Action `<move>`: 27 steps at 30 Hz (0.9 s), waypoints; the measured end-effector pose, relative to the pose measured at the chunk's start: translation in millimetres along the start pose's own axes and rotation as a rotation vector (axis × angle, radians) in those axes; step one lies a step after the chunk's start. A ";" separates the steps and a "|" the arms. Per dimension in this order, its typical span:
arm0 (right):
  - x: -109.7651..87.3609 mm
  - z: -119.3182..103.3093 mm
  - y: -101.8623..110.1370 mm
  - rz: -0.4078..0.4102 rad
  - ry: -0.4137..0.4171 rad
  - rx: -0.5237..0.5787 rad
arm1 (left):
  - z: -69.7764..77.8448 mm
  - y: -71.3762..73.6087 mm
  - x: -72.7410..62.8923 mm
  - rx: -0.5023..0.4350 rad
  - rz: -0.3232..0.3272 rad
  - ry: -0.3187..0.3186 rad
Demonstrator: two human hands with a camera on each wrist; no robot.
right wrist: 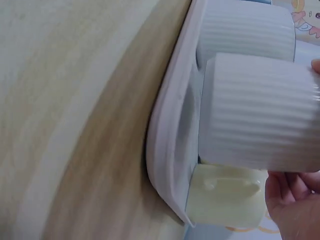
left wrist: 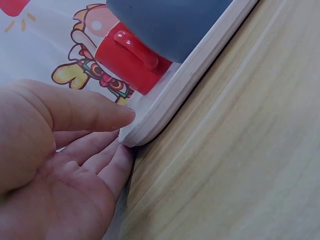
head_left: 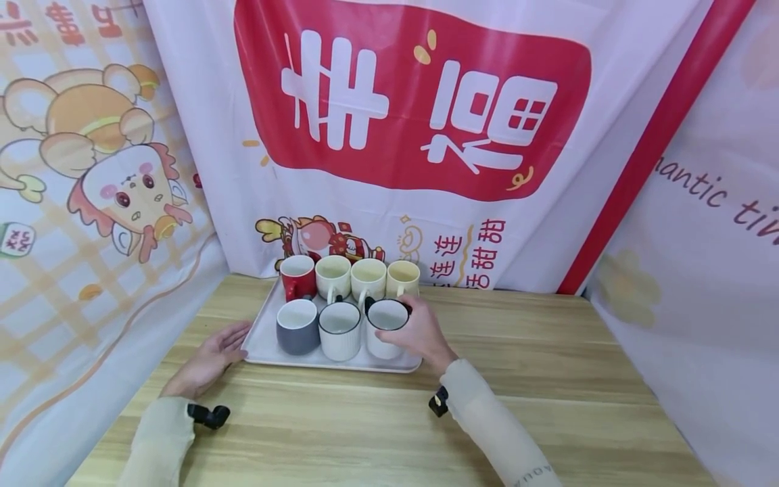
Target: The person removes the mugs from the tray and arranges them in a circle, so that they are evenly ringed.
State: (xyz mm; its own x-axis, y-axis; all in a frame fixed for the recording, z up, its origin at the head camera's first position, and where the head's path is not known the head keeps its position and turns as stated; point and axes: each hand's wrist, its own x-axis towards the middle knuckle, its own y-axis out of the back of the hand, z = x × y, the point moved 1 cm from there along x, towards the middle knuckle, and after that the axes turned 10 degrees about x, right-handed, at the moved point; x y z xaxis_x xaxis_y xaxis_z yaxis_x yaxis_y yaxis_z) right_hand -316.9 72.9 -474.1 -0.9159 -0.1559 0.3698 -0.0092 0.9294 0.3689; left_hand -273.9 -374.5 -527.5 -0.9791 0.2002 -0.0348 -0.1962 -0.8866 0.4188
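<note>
My right hand (head_left: 422, 331) grips a white ribbed mug (head_left: 387, 338) with a black rim by its right side, thumb across the front. In the right wrist view, that mug (right wrist: 260, 112) stands upright at the right end of the tray. The left hand (head_left: 209, 358) lies at the front-left corner of the white tray (head_left: 262, 348), fingers fairly straight. Its thumb (left wrist: 107, 112) and fingertips are right at the corner in the left wrist view. Beside the gripped mug are a similar white mug (head_left: 339, 341) and a dark grey cup (head_left: 297, 335).
Along the tray's back row stand a red mug (head_left: 297, 283), two pale cream mugs (head_left: 333, 281) and a yellow mug (head_left: 404, 276). The tray sits on a wooden table (head_left: 523, 379). A printed cloth (head_left: 414, 182) hangs close behind it.
</note>
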 end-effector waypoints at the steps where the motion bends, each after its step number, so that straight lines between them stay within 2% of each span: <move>1: 0.3 -0.8 2.9 -0.013 0.007 0.003 | 0.4 -0.1 0.3 0.001 -0.001 0.003; 12: 1.0 -4.1 40.6 -0.194 0.104 -0.033 | -1.0 0.3 0.6 -0.007 -0.012 -0.015; 19: 1.1 -2.9 71.5 -0.251 0.104 -0.040 | -2.9 0.7 1.5 -0.010 -0.012 -0.014; 27: 1.5 6.1 106.6 -0.280 0.099 -0.019 | -2.3 1.3 1.5 -0.001 -0.012 0.006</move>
State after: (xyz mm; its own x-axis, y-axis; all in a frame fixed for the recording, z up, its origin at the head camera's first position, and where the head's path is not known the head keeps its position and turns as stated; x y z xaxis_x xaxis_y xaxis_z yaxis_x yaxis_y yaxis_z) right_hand -321.7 173.9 -439.5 -0.8350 -0.4383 0.3327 -0.2475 0.8391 0.4844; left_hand -275.8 -376.3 -529.0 -0.9769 0.2087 -0.0452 -0.2083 -0.8847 0.4170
